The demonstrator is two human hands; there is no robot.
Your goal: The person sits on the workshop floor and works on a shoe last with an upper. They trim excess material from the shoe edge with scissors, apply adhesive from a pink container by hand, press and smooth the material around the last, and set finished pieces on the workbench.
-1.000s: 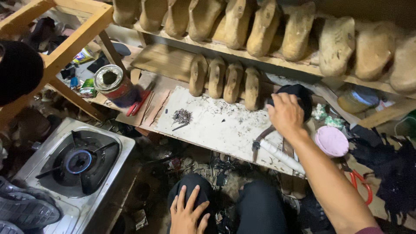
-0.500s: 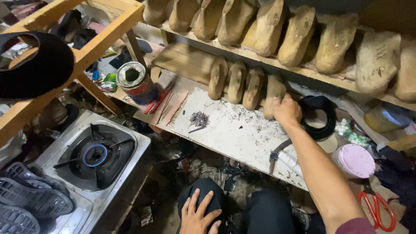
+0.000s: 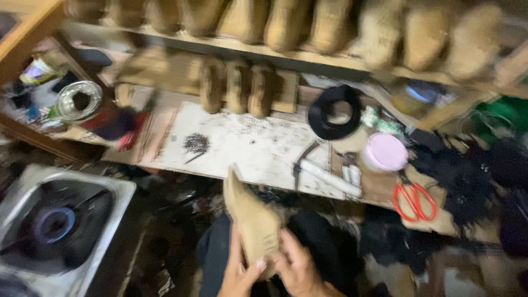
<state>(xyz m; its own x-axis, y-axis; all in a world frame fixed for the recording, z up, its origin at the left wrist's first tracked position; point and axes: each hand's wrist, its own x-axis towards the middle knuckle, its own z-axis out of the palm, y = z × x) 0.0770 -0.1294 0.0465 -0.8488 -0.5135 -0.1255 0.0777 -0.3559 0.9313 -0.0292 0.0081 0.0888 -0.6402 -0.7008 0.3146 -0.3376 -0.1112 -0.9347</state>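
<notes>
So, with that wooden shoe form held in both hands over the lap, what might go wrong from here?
The gas burner sits close at the left hand side; if it is lit, a swing of the shoe last could meet heat. The hammer lies near the worktop edge, so a knock might send it onto the knees.

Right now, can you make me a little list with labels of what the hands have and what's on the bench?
Left hand: holds the tan wooden shoe last from the left, grip closed on it
Right hand: holds the same last from the right
Bench: stained white work board
On board: small pile of dark tacks, hammer with pale handle
Further right: black coiled ring, round pink lid, red-handled scissors
Lower left: gas burner
</notes>
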